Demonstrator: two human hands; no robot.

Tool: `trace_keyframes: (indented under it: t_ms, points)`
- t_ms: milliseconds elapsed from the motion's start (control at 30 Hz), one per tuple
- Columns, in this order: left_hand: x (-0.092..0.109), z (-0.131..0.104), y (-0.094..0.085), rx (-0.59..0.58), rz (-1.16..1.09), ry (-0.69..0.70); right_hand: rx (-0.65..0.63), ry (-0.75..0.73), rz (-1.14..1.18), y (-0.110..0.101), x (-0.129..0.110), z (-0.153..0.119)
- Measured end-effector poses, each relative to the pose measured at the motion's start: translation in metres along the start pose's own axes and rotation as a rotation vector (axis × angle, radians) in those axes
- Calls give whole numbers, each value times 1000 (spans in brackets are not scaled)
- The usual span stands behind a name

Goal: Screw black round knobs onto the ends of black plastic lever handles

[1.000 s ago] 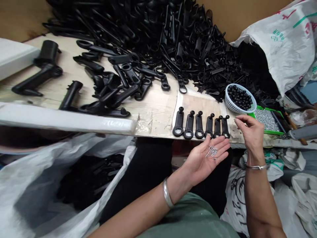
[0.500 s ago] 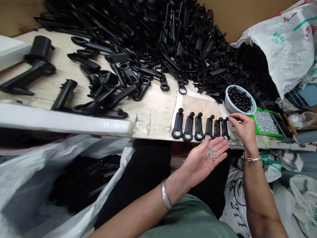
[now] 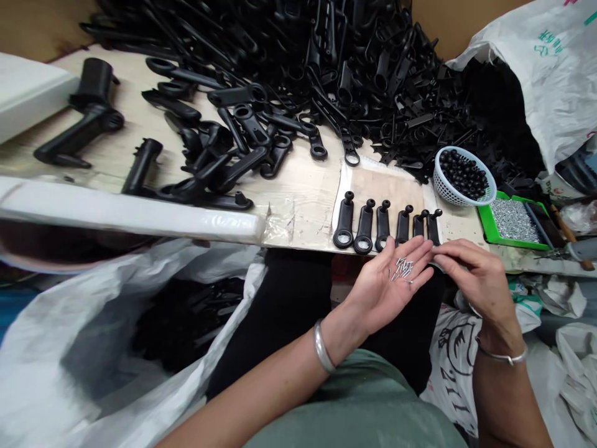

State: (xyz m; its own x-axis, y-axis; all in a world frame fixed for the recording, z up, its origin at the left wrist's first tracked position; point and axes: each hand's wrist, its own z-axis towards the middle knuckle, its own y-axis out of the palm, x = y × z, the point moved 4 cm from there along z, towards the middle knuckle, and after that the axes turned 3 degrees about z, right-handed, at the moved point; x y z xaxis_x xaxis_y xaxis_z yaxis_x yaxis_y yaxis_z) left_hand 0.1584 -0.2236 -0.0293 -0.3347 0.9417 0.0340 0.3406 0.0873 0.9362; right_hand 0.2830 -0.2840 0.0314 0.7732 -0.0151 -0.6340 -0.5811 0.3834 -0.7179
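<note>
My left hand (image 3: 373, 295) lies palm up and open just off the table edge. Several small silver screws or pins (image 3: 402, 269) rest loose on its palm. At the tips of its fingers, my right hand (image 3: 482, 274) is closed in a pinch; whatever it may hold is too small to make out. Beyond both hands stands a row of several black crank-like arms (image 3: 345, 221), each with a ball knob at its far end and a ring at its near end. My left fingers hide the lower parts of some of them.
A pale blue basket (image 3: 438, 186) of black balls and a green tray (image 3: 489, 230) of small silver pieces sit at right. Black plastic parts (image 3: 280, 62) pile up behind. A white wrapped bar (image 3: 140, 208) edges the table's left, above an open sack (image 3: 88, 348).
My right hand has drawn back from the rightmost arm's knob, down to my left fingertips. My left hand stays palm up with the silver pieces. The whole view has shifted slightly.
</note>
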Motion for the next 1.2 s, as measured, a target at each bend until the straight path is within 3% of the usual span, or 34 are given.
trace_keyframes:
  t_ms: [200,367,733,933,1200]
  points:
    - [0,1,2,30,-4,21,4,-149,-108,23,-18,-11]
    - [0,0,1,36,-5,10,-19,-198,-168,29,-22,-11]
    - [0,1,-3,1,-31,7,-44,-110,-117,27,-19,-9]
    - [-4,1,-5,-39,23,-45,108,-104,-296,1,1,23]
    - [-3,0,-8,-55,30,-56,62,-124,-495,3,31,65]
